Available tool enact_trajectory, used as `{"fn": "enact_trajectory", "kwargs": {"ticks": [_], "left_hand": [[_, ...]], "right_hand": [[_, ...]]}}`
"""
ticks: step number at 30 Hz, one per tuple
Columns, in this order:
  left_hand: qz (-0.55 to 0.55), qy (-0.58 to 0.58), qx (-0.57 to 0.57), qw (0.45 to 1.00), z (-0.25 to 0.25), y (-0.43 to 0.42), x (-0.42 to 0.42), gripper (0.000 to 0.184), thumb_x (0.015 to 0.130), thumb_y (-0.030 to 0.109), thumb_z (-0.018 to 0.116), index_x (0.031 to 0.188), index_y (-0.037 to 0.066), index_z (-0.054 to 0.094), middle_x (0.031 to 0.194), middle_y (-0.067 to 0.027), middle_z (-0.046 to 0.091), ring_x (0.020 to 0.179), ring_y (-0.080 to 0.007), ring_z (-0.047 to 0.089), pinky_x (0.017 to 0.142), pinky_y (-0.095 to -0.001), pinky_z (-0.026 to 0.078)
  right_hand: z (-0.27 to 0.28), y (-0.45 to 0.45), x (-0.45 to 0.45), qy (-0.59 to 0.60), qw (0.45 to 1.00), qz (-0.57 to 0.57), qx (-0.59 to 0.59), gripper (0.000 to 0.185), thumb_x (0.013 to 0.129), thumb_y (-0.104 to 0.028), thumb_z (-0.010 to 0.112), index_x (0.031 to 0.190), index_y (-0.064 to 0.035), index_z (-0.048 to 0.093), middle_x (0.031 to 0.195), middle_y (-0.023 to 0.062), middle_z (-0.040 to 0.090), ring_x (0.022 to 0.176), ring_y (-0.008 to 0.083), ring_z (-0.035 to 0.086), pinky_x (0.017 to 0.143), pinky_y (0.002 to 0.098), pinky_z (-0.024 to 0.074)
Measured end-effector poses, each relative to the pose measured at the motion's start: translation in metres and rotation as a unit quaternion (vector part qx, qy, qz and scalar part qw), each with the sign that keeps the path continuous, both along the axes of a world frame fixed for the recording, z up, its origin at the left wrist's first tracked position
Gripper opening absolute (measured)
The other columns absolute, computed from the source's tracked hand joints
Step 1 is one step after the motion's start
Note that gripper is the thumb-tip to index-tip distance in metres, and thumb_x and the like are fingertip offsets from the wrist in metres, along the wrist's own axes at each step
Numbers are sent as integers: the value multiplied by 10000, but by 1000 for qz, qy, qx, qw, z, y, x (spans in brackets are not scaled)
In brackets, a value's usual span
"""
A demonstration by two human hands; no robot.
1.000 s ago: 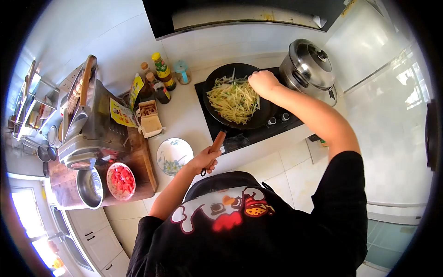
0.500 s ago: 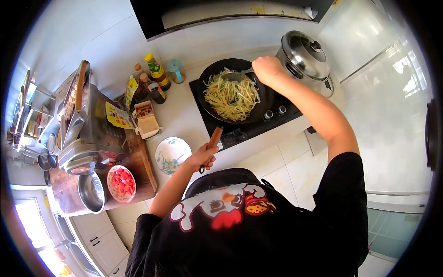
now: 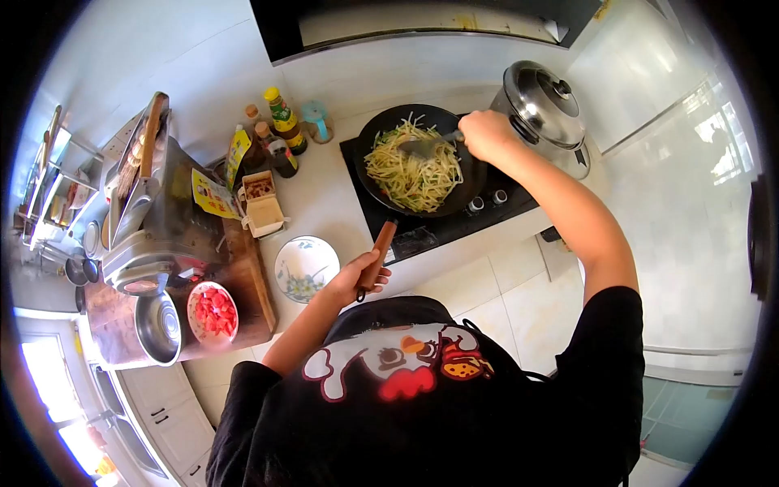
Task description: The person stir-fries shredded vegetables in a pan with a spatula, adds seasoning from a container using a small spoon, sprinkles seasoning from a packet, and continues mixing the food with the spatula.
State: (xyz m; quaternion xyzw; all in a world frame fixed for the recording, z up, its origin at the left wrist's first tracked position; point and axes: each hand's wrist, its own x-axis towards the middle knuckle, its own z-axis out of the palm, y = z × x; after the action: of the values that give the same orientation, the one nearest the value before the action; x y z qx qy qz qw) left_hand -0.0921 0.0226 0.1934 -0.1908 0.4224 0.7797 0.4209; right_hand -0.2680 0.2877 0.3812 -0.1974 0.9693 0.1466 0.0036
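My left hand [image 3: 361, 277] is closed around the wooden handle of a dark wok [image 3: 467, 180] on the black stove [image 3: 415, 241]. In the wok lies a heap of pale yellow and green shredded vegetables [image 3: 410, 180], with a few red bits. My right hand [image 3: 488, 135] grips a spatula [image 3: 419, 148] above the wok's right rim. The spatula's blade rests in the upper part of the heap, and my fist covers most of its handle. A white plate with a floral pattern [image 3: 306, 261] sits on the counter just left of my left hand.
A lidded steel pot [image 3: 539, 101] stands right of the wok. Sauce bottles [image 3: 284, 122], a blue-lidded jar [image 3: 316, 123] and an open seasoning box [image 3: 263, 215] are at the back left. Nearer are a bowl of red chopped pieces [image 3: 213, 312] and a steel bowl [image 3: 158, 329].
My right hand has moved slightly right and down, and the spatula blade now sits lower in the shreds, which have shifted. My left hand keeps hold of the handle. The whole view has shifted a little.
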Motion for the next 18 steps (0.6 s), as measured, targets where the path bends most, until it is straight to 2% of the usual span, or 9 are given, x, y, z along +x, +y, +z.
{"fn": "enact_trajectory", "kwargs": {"ticks": [1, 4, 6, 9, 11, 15, 16, 17, 18], "left_hand": [[8, 20, 37, 999, -5, -6, 5, 430, 937, 381, 408, 1188, 33, 442, 1002, -143, 590, 837, -221, 597, 703, -307, 517], [47, -15, 117, 992, -15, -17, 14, 406, 961, 320, 344, 1214, 13, 421, 1029, -152, 570, 875, -219, 578, 722, -308, 508], [54, 6, 119, 991, -29, -22, 20, 393, 964, 290, 324, 1216, 3, 418, 1044, -156, 562, 886, -216, 570, 727, -306, 505], [59, -20, 112, 992, -32, -23, 26, 334, 961, 198, 324, 1172, -36, 434, 984, -159, 572, 807, -206, 579, 677, -290, 514], [60, -48, 85, 993, -22, -21, 26, 276, 948, 154, 369, 1127, -39, 455, 917, -153, 581, 747, -199, 592, 648, -268, 521], [70, 21, 105, 992, -30, -28, 31, 330, 927, 149, 434, 1214, -13, 452, 956, -103, 584, 778, -183, 589, 676, -255, 511], [68, 77, 46, 994, -29, -32, 32, 319, 873, 63, 454, 1184, 2, 488, 932, -82, 588, 787, -185, 593, 680, -256, 499], [64, 131, -13, 989, -29, -34, 31, 341, 819, -22, 474, 1154, 17, 523, 908, -60, 593, 796, -188, 596, 684, -257, 487], [65, 131, -12, 989, -28, -39, 28, 341, 819, -22, 474, 1154, 17, 523, 908, -60, 593, 796, -188, 596, 684, -257, 487]], "right_hand": [[-10, 5, -11, 47, 999, 1, -7, 145, 730, -57, 528, 719, -34, 671, 791, 152, 661, 741, 303, 658, 632, 395, 537], [-39, 8, -25, 86, 996, 14, -10, 147, 734, -53, 525, 709, -39, 668, 765, 158, 656, 720, 304, 655, 618, 388, 536], [-65, 7, -12, 86, 994, 74, 12, 135, 743, -69, 522, 753, -31, 651, 766, 149, 649, 707, 287, 654, 595, 381, 536], [-35, 0, 19, 79, 994, 65, 26, 119, 754, -84, 521, 801, -30, 616, 793, 137, 621, 698, 283, 650, 573, 364, 530], [-8, 0, 45, 101, 993, 64, -16, 93, 754, -72, 526, 829, -45, 574, 801, 120, 590, 678, 285, 632, 573, 378, 514], [-45, 20, 94, 87, 996, 2, -6, 399, 798, -127, 552, 1186, -52, 498, 913, 108, 540, 747, 263, 602, 584, 376, 500], [-68, 29, 103, 41, 998, -34, 14, 431, 797, -131, 560, 1213, -46, 484, 949, 109, 530, 776, 266, 589, 606, 375, 504], [-82, 31, 117, -9, 998, -59, -37, 513, 786, -133, 573, 1271, -48, 431, 1001, 129, 514, 816, 299, 590, 649, 395, 508], [-110, 40, 129, -5, 993, -49, -107, 606, 761, -139, 596, 1323, -90, 375, 1071, 150, 493, 885, 336, 580, 699, 425, 501]]}}
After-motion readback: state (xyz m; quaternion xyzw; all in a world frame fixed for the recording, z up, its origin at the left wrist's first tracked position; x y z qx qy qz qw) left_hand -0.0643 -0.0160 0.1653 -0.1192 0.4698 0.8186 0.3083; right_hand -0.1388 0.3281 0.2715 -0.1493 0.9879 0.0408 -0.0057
